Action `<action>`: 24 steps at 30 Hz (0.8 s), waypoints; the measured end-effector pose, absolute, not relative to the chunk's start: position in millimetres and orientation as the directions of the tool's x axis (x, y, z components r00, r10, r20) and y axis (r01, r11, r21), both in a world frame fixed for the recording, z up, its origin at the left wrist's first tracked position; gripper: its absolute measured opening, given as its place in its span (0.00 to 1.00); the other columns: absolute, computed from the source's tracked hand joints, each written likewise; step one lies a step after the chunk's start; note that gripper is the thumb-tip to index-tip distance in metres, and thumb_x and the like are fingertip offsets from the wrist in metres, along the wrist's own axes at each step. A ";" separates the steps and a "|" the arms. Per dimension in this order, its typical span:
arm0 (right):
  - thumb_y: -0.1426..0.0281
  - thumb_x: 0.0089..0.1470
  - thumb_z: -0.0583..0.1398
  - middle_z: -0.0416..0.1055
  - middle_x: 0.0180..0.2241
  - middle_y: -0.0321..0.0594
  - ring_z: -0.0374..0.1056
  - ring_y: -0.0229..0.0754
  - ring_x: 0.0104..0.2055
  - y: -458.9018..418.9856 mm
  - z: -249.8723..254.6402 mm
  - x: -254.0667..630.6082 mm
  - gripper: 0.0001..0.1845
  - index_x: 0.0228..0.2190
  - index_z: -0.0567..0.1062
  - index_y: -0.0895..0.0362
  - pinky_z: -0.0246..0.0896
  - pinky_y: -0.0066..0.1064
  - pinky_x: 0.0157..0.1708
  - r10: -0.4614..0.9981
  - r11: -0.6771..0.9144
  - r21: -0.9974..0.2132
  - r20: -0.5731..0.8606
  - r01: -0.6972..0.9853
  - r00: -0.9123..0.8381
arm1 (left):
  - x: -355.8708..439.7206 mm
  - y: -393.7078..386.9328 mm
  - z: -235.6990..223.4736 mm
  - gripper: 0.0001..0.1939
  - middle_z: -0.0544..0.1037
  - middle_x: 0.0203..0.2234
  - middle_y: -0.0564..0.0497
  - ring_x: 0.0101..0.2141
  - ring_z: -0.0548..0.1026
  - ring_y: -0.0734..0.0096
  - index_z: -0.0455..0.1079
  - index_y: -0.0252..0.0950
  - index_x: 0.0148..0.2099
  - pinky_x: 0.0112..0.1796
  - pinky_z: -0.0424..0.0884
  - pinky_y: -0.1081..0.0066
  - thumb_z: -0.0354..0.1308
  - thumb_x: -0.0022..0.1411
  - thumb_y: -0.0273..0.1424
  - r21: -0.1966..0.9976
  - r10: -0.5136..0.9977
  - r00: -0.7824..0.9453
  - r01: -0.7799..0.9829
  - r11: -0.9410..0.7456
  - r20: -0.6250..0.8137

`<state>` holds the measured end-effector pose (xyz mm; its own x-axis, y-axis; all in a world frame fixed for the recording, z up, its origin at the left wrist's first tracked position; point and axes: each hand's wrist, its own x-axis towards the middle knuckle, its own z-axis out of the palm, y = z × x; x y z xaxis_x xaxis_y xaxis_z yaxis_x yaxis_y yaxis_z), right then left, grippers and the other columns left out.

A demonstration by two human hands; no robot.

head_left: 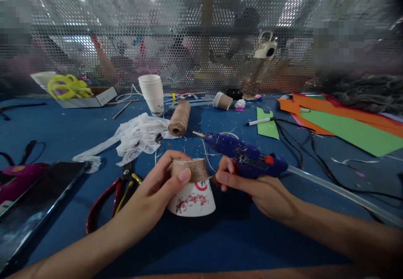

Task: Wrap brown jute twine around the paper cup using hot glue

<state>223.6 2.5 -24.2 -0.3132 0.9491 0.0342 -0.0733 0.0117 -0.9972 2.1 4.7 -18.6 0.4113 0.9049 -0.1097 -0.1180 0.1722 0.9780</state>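
A white paper cup (192, 205) with pink blossom print is tilted, narrow end up, with my left hand (157, 186) closed around it. Brown twine (200, 169) is wound in rows about its upper part, under my left thumb. My right hand (261, 186) has its thumb and fingertips pinched on the loose twine beside the cup. The same hand holds a blue hot glue gun (244, 153), its nozzle pointing left above the cup; the grip is mostly hidden. A clear glue stick (330, 190) sticks out of the gun's rear. Behind the cup lies a twine spool (179, 118).
White lace (138, 138) and red-handled scissors (103, 205) lie left, near a phone (40, 207). Stacked paper cups (151, 94) and a small twine-wrapped cup (223, 101) stand behind. Coloured paper (355, 130), a black cable (317, 157) and a bottle (260, 67) are rightward. Perforated mesh (189, 31) borders the back.
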 end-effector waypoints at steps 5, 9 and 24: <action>0.64 0.57 0.66 0.67 0.28 0.29 0.66 0.35 0.32 0.3 -27.7 224.4 0.14 0.26 0.68 0.54 0.60 0.31 0.38 0.953 0.015 -0.997 0.036 -0.073 -0.301 | 2.5 4.2 -18.8 0.08 0.72 0.28 0.60 0.26 0.66 0.81 0.68 0.45 0.45 0.25 0.62 0.82 0.59 0.66 0.40 0.980 0.908 0.405 -0.108 0.167 -0.110; 0.64 0.55 0.67 0.67 0.28 0.30 0.65 0.36 0.32 0.4 -28.4 223.8 0.14 0.26 0.68 0.54 0.61 0.32 0.38 0.959 0.019 -0.996 0.044 -0.091 -0.280 | 3.5 4.0 -17.5 0.09 0.73 0.29 0.59 0.26 0.67 0.79 0.68 0.44 0.46 0.26 0.63 0.82 0.59 0.66 0.40 0.984 0.912 0.394 -0.085 0.155 -0.109; 0.63 0.54 0.68 0.65 0.28 0.30 0.62 0.36 0.33 -2.2 -26.6 223.7 0.15 0.27 0.68 0.55 0.59 0.32 0.38 0.961 -0.022 -0.998 -0.003 -0.065 -0.278 | 4.4 0.7 -8.0 0.11 0.74 0.31 0.58 0.30 0.71 0.76 0.68 0.43 0.44 0.30 0.67 0.80 0.60 0.64 0.42 0.995 0.917 0.391 -0.015 0.096 -0.083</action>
<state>223.7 -2.2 -26.6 -0.2778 0.9606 -0.0034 -0.0651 -0.0224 -0.9976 4.4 0.7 -8.0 0.3910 0.9166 -0.0832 -0.0145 0.0965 0.9952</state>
